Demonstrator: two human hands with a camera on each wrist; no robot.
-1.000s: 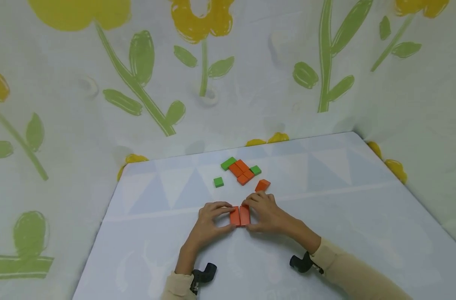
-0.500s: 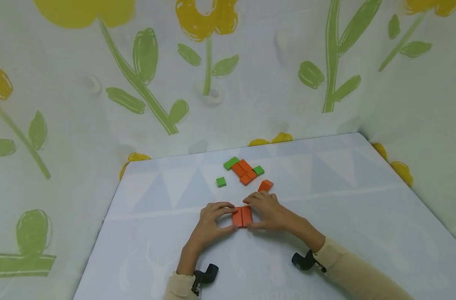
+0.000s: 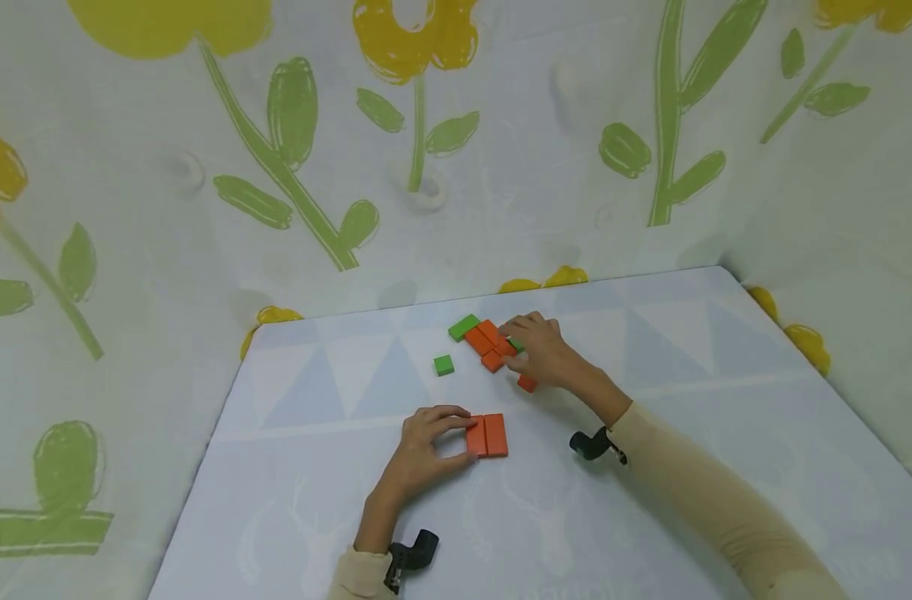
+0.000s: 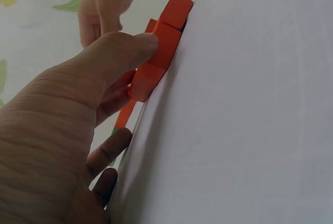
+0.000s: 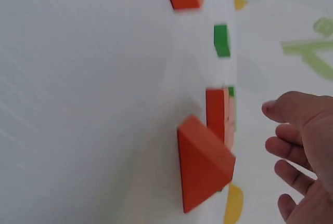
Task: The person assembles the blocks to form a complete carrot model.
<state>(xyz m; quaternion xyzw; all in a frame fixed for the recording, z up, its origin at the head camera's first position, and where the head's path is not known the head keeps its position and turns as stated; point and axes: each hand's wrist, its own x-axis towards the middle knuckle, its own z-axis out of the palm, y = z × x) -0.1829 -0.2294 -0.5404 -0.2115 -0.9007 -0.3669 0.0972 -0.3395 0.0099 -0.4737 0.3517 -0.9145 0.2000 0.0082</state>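
Two orange-red rectangular blocks lie side by side on the table, a left block and a right block. My left hand holds the left one by its ends, index finger at the far end and thumb at the near one. The thumb presses its side in the left wrist view. My right hand hovers over the right side of a group of orange blocks, fingers spread and holding nothing. Below that hand stands an orange triangular block, partly covered in the head view.
A small green block lies alone left of the group. A longer green block touches the group's far left side, and another green one shows under the right hand. A flower-patterned curtain closes off the table's far edge.
My right hand has let go of the right-hand block and moved away from me to the block group. The gap between the two front blocks has narrowed. My left hand stays in place.
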